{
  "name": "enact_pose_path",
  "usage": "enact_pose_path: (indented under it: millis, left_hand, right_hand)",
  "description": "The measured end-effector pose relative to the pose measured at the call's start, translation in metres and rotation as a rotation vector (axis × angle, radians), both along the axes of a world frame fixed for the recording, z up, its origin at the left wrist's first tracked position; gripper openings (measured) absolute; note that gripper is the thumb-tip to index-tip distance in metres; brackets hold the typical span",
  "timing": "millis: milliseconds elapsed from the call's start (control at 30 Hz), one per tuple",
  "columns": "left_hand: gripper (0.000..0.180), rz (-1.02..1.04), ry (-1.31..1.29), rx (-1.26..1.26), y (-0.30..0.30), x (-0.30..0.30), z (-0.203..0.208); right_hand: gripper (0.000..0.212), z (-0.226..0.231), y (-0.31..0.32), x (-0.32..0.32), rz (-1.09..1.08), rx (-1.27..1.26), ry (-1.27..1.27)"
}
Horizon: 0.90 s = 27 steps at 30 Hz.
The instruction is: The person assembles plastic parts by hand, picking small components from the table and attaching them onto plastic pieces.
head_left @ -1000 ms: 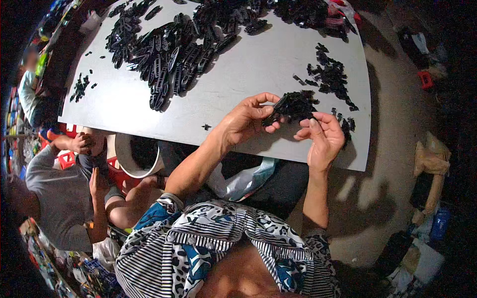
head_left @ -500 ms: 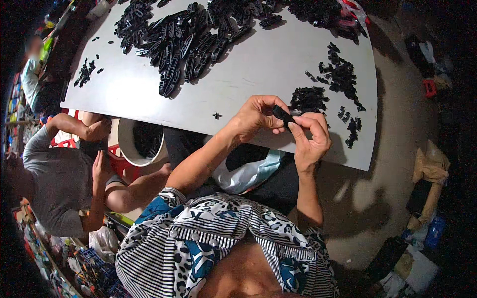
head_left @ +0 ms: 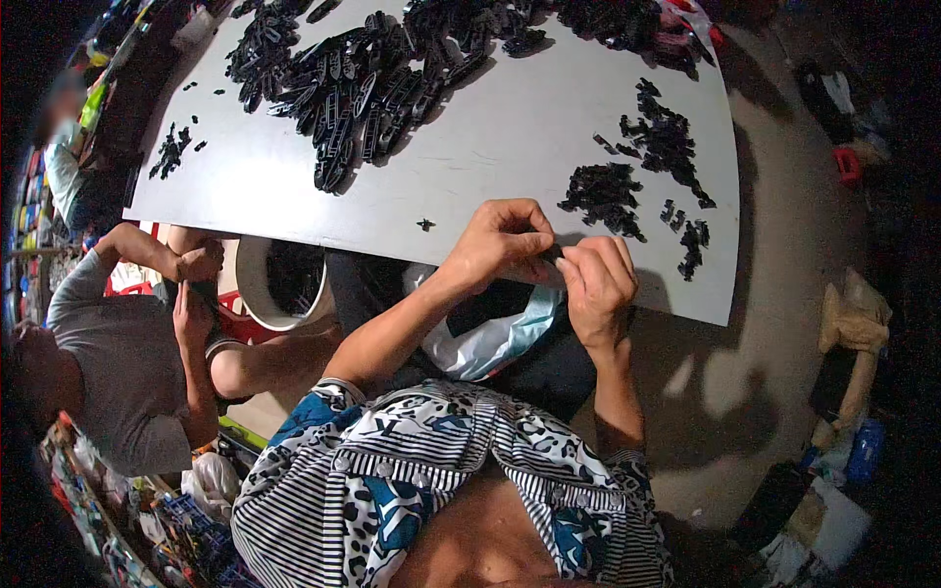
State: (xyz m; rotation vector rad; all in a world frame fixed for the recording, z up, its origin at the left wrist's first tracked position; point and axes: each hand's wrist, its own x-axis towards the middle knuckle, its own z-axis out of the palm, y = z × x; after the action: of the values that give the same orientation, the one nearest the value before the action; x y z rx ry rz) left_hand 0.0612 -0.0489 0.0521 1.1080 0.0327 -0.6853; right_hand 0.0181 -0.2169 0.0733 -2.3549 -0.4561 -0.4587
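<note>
Just over the table's near edge, my left hand [head_left: 502, 243] and my right hand [head_left: 598, 284] meet with closed fingers. They pinch a small black plastic part [head_left: 554, 253] between them, mostly covered by the fingertips. Right beyond the hands lies a heap of small black pieces [head_left: 600, 194], and a looser spread of similar pieces [head_left: 662, 142] is farther right. One tiny black piece [head_left: 425, 225] sits alone left of my left hand. Long, slotted black plastic parts [head_left: 338, 127] are piled across the far middle of the white table [head_left: 470, 176].
A white bucket [head_left: 257, 304] holding dark pieces stands by the table's near left edge. Beside it sits a person in a grey shirt [head_left: 127, 363]. A white and pale blue bag [head_left: 490, 348] is below my arms. Brown wrapping [head_left: 853, 318] lies on the right-hand floor.
Both hands have turned and drawn slightly nearer to me. The black part, plainly visible before, is now mostly hidden by my fingers. The seated person has shifted a little.
</note>
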Motion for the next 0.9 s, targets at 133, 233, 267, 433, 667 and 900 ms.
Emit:
enact_pose_path:
  millis: [133,233,267,433,667,900]
  left_hand:
    - [0.006,0.039,-0.122,0.097,-0.002,-0.013,-0.002]
    - [0.006,0.021,-0.14,0.118,0.0,-0.02,-0.003]
    - [0.007,0.009,-0.128,0.115,0.0,-0.022,-0.003]
    - [0.012,-0.044,-0.101,0.203,0.002,-0.03,-0.006]
    - [0.007,-0.008,0.025,-0.033,0.005,-0.029,-0.012]
    - [0.006,-0.002,-0.106,0.13,0.007,-0.031,-0.008]
  right_hand:
    - [0.019,-0.001,0.003,-0.01,0.012,-0.052,-0.001]
    - [0.019,-0.003,0.004,-0.021,0.014,-0.058,0.02]
    - [0.019,-0.003,0.004,-0.023,0.014,-0.048,0.043]
    - [0.021,-0.009,0.006,-0.032,0.03,-0.075,0.025]
    - [0.02,-0.006,0.007,-0.035,-0.011,-0.048,0.089]
    - [0.018,-0.011,0.009,-0.037,-0.06,0.245,0.243]
